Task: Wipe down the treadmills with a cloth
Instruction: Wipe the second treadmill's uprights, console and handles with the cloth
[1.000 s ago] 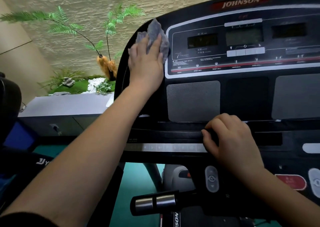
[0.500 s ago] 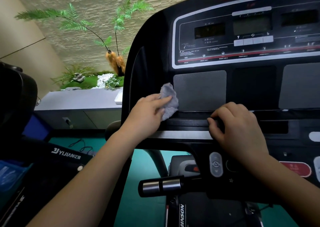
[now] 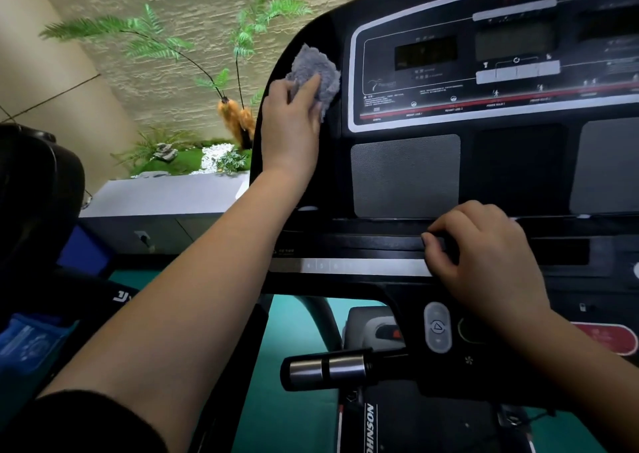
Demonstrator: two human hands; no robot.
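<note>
A fuzzy, crumpled grey cloth (image 3: 313, 70) is gripped by the left hand (image 3: 290, 124) and pressed against the glossy, curved black edge of the treadmill console (image 3: 518, 162). Its matte ledge (image 3: 380, 241) is clasped by the right hand (image 3: 484, 255), fingers curled.

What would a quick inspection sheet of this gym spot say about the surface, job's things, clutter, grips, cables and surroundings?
Surface: black treadmill console, its displays dark.
Job's things: grey cloth, bunched, against the console's upper left edge.
Clutter: nothing seen.
Grips: left hand holds the cloth against the console; right hand curls its fingers over the console ledge.
Cables: nothing seen.
Surroundings: fern plants above a white ledge, green floor, another dark machine on the left.
</note>
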